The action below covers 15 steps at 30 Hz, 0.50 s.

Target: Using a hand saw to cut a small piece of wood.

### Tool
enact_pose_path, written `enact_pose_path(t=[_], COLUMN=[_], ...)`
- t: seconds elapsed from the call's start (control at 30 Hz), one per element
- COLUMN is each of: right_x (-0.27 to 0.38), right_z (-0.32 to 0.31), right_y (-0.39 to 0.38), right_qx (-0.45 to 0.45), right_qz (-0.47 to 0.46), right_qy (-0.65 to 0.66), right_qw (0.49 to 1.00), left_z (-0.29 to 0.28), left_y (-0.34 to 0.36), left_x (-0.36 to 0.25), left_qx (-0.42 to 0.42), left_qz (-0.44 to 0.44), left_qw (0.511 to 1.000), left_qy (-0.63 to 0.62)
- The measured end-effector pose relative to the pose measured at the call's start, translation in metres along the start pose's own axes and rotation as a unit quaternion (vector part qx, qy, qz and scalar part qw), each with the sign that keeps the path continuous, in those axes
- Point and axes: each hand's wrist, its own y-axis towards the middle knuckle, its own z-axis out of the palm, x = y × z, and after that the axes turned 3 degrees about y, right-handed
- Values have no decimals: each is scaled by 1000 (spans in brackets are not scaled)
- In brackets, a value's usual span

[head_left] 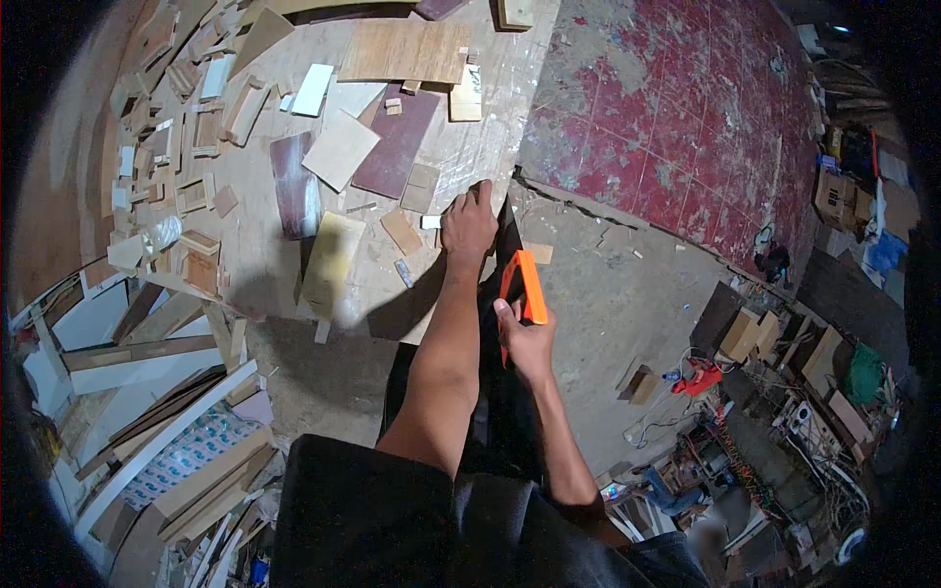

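Observation:
My left hand (470,227) is at the right edge of the wooden worktable (470,162), back upward, one digit pointing forward and the others curled. Whatever lies beneath its fingers is hidden. A small white piece (431,222) sits against its left side, and a tan wood offcut (401,232) lies beyond that. Off the table's edge, my right hand (529,343) is closed around an orange tool (532,286) with a dark inner side. Its frame stands roughly upright; seen almost edge-on, its exact kind is unclear.
Wood boards (407,51) and many offcuts cover the table's far and left parts. Stacked planks (147,353) lean at lower left. On the right, a concrete floor (608,304) meets worn red tiles (676,127). Cables and a red power tool (697,376) lie at lower right.

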Motion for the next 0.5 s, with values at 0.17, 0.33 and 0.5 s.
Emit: enact_pose_path(t=[0.17, 0.33, 0.5], right_x=[12, 3, 9], right_z=[6, 9, 11], right_y=[-5, -4, -3], right_qx=[-14, -22, -44], right_qz=[35, 4, 4], right_qy=[3, -45, -54], right_qw=[999, 999, 998], left_z=[-3, -5, -8], left_y=[2, 4, 2], left_x=[-2, -3, -5], left_qx=[12, 26, 53], left_qz=[-16, -21, -20], left_qw=[1000, 999, 998], left_qy=[2, 15, 7])
